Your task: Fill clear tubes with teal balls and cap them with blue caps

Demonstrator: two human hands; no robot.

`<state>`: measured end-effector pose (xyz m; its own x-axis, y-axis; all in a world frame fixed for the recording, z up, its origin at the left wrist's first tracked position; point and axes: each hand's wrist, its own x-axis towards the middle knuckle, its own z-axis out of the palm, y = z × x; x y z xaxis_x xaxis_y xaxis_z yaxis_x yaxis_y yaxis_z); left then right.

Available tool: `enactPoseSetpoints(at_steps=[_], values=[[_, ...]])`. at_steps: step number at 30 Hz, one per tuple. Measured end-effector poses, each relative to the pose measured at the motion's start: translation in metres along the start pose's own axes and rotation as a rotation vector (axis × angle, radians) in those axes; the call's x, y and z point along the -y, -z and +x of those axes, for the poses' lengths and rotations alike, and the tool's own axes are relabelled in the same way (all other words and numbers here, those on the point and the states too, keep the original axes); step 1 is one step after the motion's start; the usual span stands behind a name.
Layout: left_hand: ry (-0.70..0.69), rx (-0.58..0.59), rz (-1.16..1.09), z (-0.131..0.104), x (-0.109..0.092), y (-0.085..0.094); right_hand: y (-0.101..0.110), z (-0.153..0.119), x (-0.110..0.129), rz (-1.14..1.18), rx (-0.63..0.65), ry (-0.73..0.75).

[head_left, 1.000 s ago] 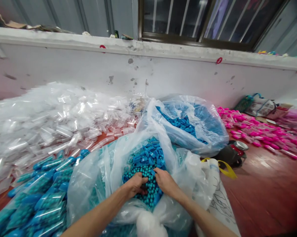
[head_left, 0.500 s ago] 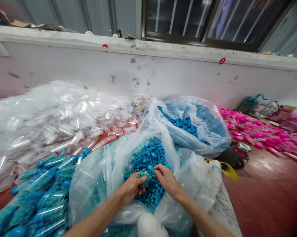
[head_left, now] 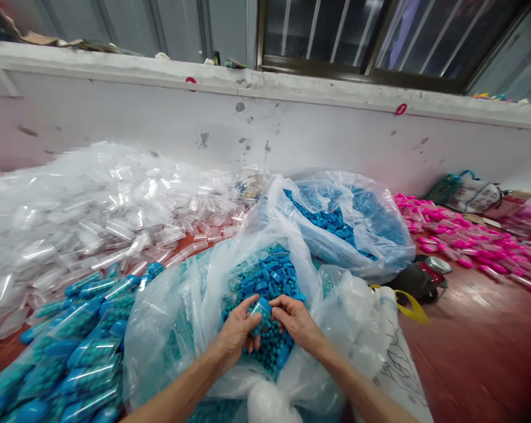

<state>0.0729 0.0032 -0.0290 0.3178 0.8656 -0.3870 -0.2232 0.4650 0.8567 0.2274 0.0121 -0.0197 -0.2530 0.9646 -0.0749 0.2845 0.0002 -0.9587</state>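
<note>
My left hand (head_left: 239,329) is closed around a short clear plastic tube (head_left: 260,320) filled with teal beads. A blue cap (head_left: 263,305) sits over the tube's upper end. My right hand (head_left: 295,320) pinches at the right edge of this cap; its fingertips partly hide the contact. Both hands are above an open plastic bag (head_left: 212,288) that holds loose teal beads (head_left: 269,352) and, toward its far side, a heap of blue caps (head_left: 269,273).
A second bag (head_left: 380,247) with blue caps stands behind. Clear empty tubes (head_left: 93,205) are piled at left, above filled, blue-capped tubes (head_left: 89,352). Pink-capped tubes (head_left: 481,247) lie at right, near a red jar (head_left: 437,267). A white wall (head_left: 159,126) runs behind.
The blue cap, held above the tube in my right fingers before, has come down onto the tube's end. My left hand has tilted the tube more upright. The view has shifted slightly.
</note>
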Motion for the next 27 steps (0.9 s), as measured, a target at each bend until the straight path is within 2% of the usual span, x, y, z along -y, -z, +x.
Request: enactPoseSetpoints(at_steps=[3,6,9,12,14,16,20,22,24,27], values=[[-0.018,0.025,-0.006,-0.001,-0.005,0.001,0.001,0.005,-0.002,0.175,0.023,-0.044],[-0.026,0.028,0.032,-0.002,-0.007,0.001,0.001,0.004,-0.001,0.197,0.030,-0.013],[-0.036,-0.008,0.113,-0.002,-0.005,-0.001,0.002,0.001,0.005,0.072,0.058,0.015],[-0.038,-0.110,0.149,-0.004,-0.002,-0.005,0.002,-0.003,0.011,-0.150,0.034,0.165],[-0.025,-0.154,0.146,-0.005,-0.002,-0.008,0.003,-0.004,0.013,-0.209,0.041,0.226],[-0.026,-0.154,0.140,-0.007,-0.003,-0.010,0.004,-0.003,0.012,-0.133,0.057,0.175],[-0.070,-0.126,0.180,-0.011,-0.013,-0.010,0.009,0.001,0.015,0.217,0.137,-0.064],[-0.065,-0.086,0.225,-0.014,-0.019,-0.008,0.012,0.003,0.019,0.345,0.117,-0.122],[-0.051,-0.049,0.286,-0.016,-0.024,-0.006,0.012,0.004,0.020,0.372,0.041,-0.146],[-0.065,-0.046,0.387,-0.020,-0.024,-0.004,0.008,0.006,0.015,0.264,-0.020,-0.120]])
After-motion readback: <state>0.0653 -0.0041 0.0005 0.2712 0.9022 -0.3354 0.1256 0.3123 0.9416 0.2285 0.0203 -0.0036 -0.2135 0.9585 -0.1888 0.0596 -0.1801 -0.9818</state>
